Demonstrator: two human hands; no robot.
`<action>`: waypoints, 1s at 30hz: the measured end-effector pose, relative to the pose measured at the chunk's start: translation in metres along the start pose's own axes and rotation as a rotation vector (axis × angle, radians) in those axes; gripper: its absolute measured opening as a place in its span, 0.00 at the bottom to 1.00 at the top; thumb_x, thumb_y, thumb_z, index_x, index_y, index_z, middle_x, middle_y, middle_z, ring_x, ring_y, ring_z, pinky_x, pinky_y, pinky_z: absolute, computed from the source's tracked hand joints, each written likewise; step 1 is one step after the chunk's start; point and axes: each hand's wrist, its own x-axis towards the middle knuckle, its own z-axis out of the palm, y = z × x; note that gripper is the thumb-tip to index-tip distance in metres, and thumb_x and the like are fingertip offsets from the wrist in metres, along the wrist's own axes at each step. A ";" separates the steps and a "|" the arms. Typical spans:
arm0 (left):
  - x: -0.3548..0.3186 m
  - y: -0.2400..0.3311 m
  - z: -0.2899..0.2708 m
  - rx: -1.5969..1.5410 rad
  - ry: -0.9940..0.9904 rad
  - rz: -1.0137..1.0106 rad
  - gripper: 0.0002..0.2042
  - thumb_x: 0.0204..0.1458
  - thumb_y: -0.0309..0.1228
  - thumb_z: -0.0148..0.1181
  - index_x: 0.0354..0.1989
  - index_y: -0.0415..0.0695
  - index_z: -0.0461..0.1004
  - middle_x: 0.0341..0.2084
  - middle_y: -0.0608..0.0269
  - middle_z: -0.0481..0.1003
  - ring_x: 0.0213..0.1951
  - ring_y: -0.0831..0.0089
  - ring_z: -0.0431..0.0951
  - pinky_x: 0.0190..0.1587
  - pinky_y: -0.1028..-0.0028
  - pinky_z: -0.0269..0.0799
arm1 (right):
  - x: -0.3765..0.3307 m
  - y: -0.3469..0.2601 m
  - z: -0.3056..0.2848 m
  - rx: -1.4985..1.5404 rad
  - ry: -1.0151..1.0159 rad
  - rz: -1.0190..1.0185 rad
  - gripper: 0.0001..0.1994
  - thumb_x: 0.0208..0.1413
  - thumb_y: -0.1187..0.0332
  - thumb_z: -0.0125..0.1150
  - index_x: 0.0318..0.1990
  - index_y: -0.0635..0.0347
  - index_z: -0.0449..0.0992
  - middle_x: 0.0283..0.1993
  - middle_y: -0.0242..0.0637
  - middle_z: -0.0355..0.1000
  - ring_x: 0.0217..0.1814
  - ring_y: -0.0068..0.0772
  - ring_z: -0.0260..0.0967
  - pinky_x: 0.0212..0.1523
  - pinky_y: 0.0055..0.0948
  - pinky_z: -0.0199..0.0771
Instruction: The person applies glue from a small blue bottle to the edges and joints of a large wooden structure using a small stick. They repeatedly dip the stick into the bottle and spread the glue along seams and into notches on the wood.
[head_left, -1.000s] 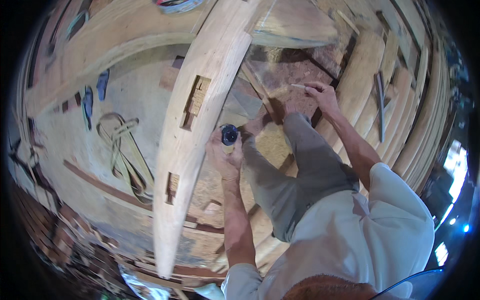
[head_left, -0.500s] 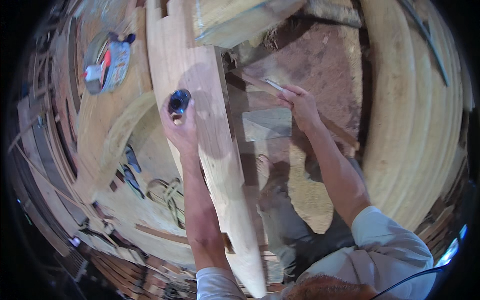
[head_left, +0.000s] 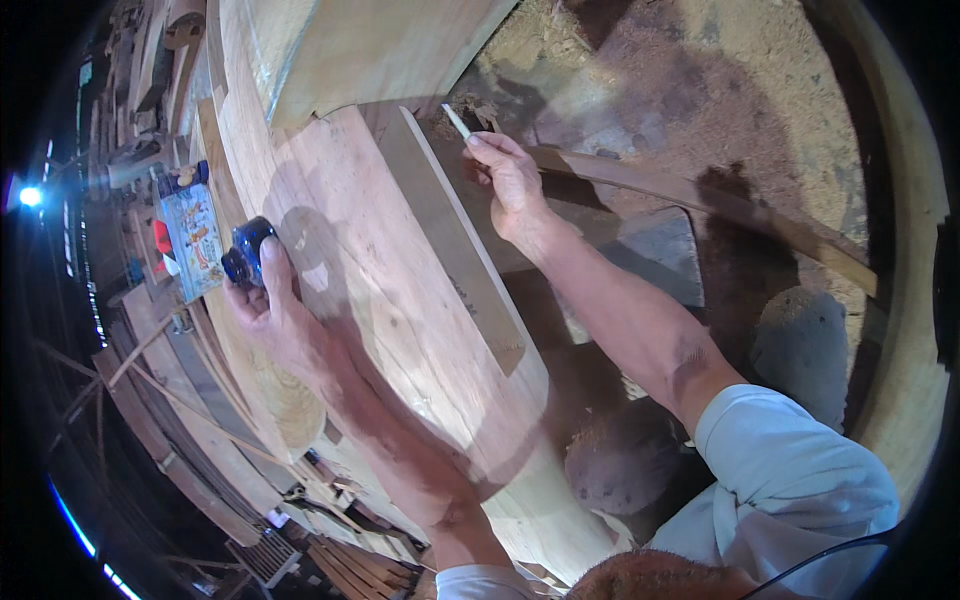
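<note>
Fingers of right hand (head_left: 512, 185) pinch a thin pale marking stick (head_left: 457, 121) at the timber beam (head_left: 400, 300) edge; left hand (head_left: 268, 305) clamps blue ink bottle (head_left: 245, 252). Marking step; next likely needs steady tip.

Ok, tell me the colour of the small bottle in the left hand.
Dark blue bottle, gripped by the left hand; the head view shows it.

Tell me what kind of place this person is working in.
Most likely a woodworking or timber-framing workshop. A large pale wooden beam lies under the left hand, sawdust covers the ground, and more curved timbers lie around. The right hand holds a thin marking stick.
</note>
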 end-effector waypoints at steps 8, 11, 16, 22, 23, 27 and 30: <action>-0.009 0.006 0.004 0.118 -0.070 0.067 0.17 0.62 0.29 0.70 0.57 0.38 0.75 0.45 0.60 0.80 0.45 0.76 0.80 0.51 0.76 0.78 | 0.026 0.025 0.004 0.186 -0.154 0.002 0.06 0.65 0.71 0.68 0.46 0.60 0.81 0.39 0.33 0.78 0.39 0.27 0.76 0.45 0.33 0.81; -0.011 0.006 0.004 0.118 -0.077 0.063 0.17 0.62 0.29 0.70 0.56 0.37 0.75 0.46 0.60 0.80 0.46 0.76 0.81 0.52 0.75 0.78 | 0.028 0.024 0.006 0.091 -0.183 -0.096 0.04 0.65 0.72 0.67 0.43 0.62 0.83 0.36 0.32 0.79 0.37 0.23 0.76 0.40 0.28 0.80; -0.012 0.008 0.004 0.098 -0.090 0.089 0.17 0.62 0.29 0.70 0.56 0.37 0.75 0.46 0.59 0.80 0.47 0.76 0.81 0.53 0.76 0.79 | 0.035 0.024 0.007 -0.058 -0.232 -0.161 0.06 0.66 0.71 0.67 0.47 0.62 0.83 0.37 0.31 0.79 0.38 0.22 0.77 0.42 0.28 0.82; -0.010 0.003 0.006 0.053 -0.090 0.081 0.17 0.61 0.28 0.72 0.54 0.37 0.76 0.45 0.59 0.81 0.45 0.77 0.81 0.52 0.78 0.80 | 0.044 0.022 0.005 -0.127 -0.255 -0.204 0.07 0.67 0.71 0.67 0.48 0.62 0.83 0.38 0.32 0.80 0.39 0.23 0.77 0.41 0.29 0.83; -0.010 0.003 0.005 0.068 -0.088 0.094 0.18 0.61 0.31 0.72 0.56 0.38 0.76 0.44 0.60 0.80 0.45 0.77 0.80 0.50 0.76 0.77 | 0.043 0.023 0.007 -0.121 -0.256 -0.197 0.07 0.67 0.71 0.67 0.48 0.62 0.83 0.38 0.32 0.80 0.39 0.22 0.77 0.41 0.28 0.83; -0.010 0.004 0.003 0.076 -0.093 0.101 0.18 0.61 0.32 0.72 0.55 0.38 0.76 0.44 0.60 0.80 0.45 0.77 0.80 0.51 0.76 0.77 | 0.041 0.020 0.010 -0.125 -0.252 -0.179 0.07 0.67 0.71 0.67 0.48 0.62 0.83 0.38 0.32 0.79 0.39 0.22 0.77 0.41 0.28 0.83; -0.011 0.005 0.005 0.047 -0.098 0.094 0.17 0.61 0.30 0.72 0.54 0.37 0.76 0.45 0.58 0.81 0.46 0.77 0.81 0.52 0.78 0.80 | 0.041 0.019 0.010 -0.147 -0.248 -0.186 0.07 0.67 0.70 0.67 0.48 0.62 0.84 0.37 0.31 0.79 0.38 0.22 0.77 0.40 0.28 0.82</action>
